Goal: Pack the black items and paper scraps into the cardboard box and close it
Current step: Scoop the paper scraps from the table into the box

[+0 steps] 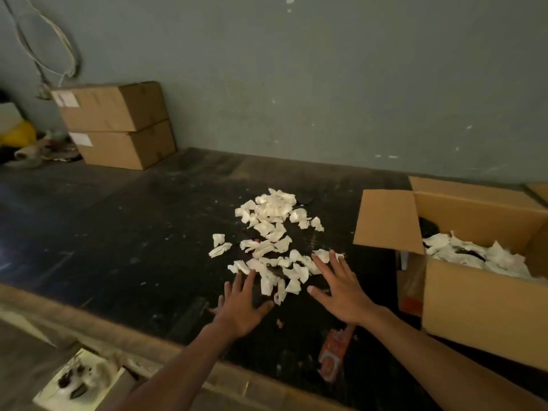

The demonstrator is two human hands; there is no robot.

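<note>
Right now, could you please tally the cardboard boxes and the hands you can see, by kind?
Closed cardboard boxes: 2, upper stacked on lower
Open cardboard box: 1
Hands: 2, left hand, right hand
Total: 5

Wide bare stretch of dark table (118,232) to the left of the paper scraps (269,232), open all the way to two stacked closed boxes (118,126) against the wall at far left. Narrow clear lane between scraps and the open cardboard box (486,307) on the right, partly barred by the box's left flap (385,218) standing out toward the pile. Box mouth open from above, already part-filled with scraps. Left hand (240,307) and right hand (341,289) spread flat at the pile's near edge. Orange packet (335,351) lying by the near table edge.
</note>
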